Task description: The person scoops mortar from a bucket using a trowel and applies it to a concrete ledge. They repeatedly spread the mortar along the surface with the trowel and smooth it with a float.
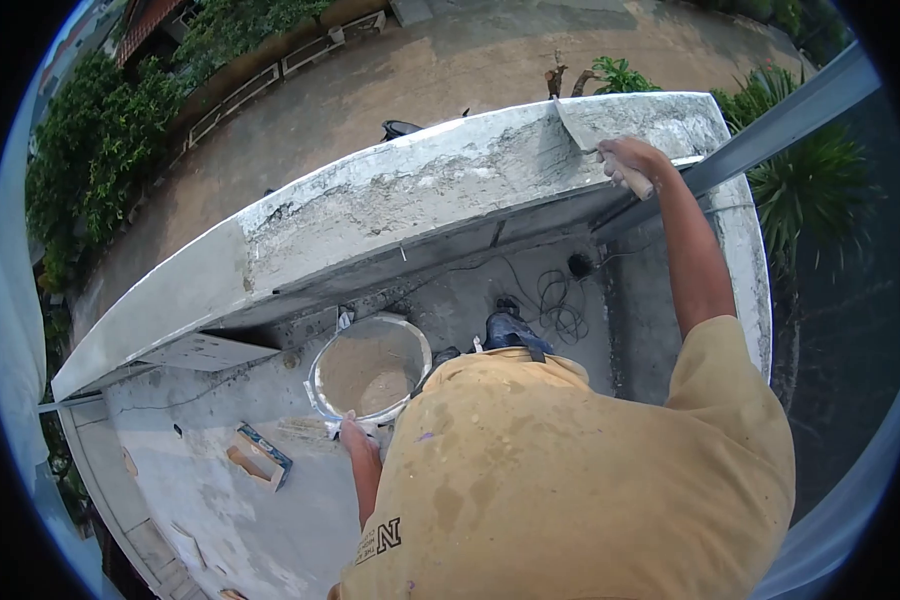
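Note:
My right hand is closed around the pale handle of a trowel. Its metal blade lies against the top of a curved parapet wall, toward the right end. The surface there is rough, grey and white, with dark stains. Low by my left side, my left hand is closed on what looks like a wide brush, its bristles pointing left. That hand is at the near rim of a round bucket holding a grey-brown mix. Part of the left fingers is hard to make out.
A plastering float with a wooden handle lies on the floor at left. A board leans under the wall. Coiled cable lies near my feet. A metal pole slants across at right. Beyond the parapet lies a lower paved yard.

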A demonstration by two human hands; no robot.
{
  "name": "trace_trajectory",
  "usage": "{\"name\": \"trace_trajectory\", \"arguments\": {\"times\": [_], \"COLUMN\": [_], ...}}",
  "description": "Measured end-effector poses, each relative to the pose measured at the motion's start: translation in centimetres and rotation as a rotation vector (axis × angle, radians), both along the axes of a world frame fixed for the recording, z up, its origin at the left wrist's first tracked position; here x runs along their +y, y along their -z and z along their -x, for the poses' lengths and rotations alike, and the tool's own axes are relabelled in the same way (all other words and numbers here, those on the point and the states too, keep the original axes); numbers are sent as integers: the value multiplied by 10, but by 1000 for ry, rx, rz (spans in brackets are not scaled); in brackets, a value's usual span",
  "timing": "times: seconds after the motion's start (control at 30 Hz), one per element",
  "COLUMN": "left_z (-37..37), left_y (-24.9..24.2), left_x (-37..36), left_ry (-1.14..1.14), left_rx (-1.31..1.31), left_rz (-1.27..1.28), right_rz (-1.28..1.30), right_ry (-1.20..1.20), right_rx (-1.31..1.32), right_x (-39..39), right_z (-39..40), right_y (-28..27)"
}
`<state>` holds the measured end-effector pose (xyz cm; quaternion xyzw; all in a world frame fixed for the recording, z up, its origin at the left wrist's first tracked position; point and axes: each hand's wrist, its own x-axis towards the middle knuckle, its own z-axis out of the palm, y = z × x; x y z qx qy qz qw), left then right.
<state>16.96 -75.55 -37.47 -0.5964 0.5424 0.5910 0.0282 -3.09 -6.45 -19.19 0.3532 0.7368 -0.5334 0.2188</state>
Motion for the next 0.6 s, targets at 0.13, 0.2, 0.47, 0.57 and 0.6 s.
{"name": "trace_trajectory", "arguments": {"times": [0.13,0.2,0.47,0.57,0.6], "left_z": [2,4,9,12,10], "left_y": [5,4,-17,15,25], "left_x": [-2,6,38,24,20], "left_ry": [-18,-17,50,27,6], "left_rx": [-21,16,-6,-17,-21], "left_rz": [-38,-60,-85,-141,-160], "right_rz": [-26,-44,-312,-809,-850], "right_ry": [-295,-358,-718,-789,-683], "right_rx": [-42,-10,77,253,105], "right_x": [-109,-135,-173,-135,-119], "right_z": [-6,-6,-24,-36,-41], "right_y": [-16,-10,1,32,15]}}
